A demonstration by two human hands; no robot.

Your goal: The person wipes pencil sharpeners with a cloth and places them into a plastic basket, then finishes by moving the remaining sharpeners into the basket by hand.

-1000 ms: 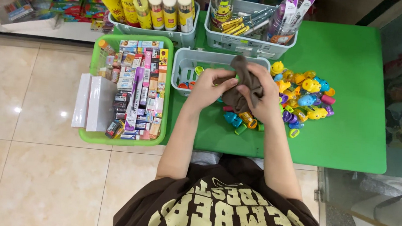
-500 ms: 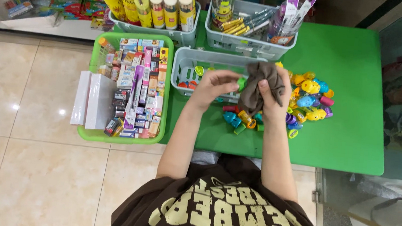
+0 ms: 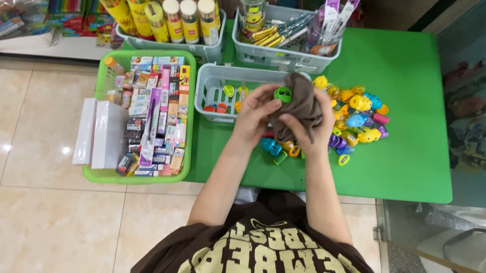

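We hold a small round green plastic toy piece (image 3: 283, 94) at the fingertips of our left hand (image 3: 255, 115), the fingers pinched on its rim. Our right hand (image 3: 312, 132) is closed around a soft grey-brown cloth (image 3: 301, 109), which is bunched up against the green piece, so the two things touch each other above the desk, not resting on it.

Both hands are over the middle of the green desk (image 3: 412, 81), just in front of a pale grey plastic basket with slotted walls (image 3: 213, 76), where a few small coloured pieces lie. To the right of the hands, toward the right edge of the desk, there is a heap of small bright plastic toys in yellow, blue, pink and purple (image 3: 357, 114). At the left edge a green plastic tray full of small flat boxes (image 3: 137, 177) hangs partly over the floor. Along the far edge stand two more grey baskets, one with yellow tubes (image 3: 168, 19) and one with pens and packets (image 3: 287, 38).

In our judgement, wiping goes well if we keep the pinch only on the rim, so the cloth can reach the faces, and turn the piece little by little inside the cloth. The piece is small and smooth, so it could slip; we should work low over the desk.
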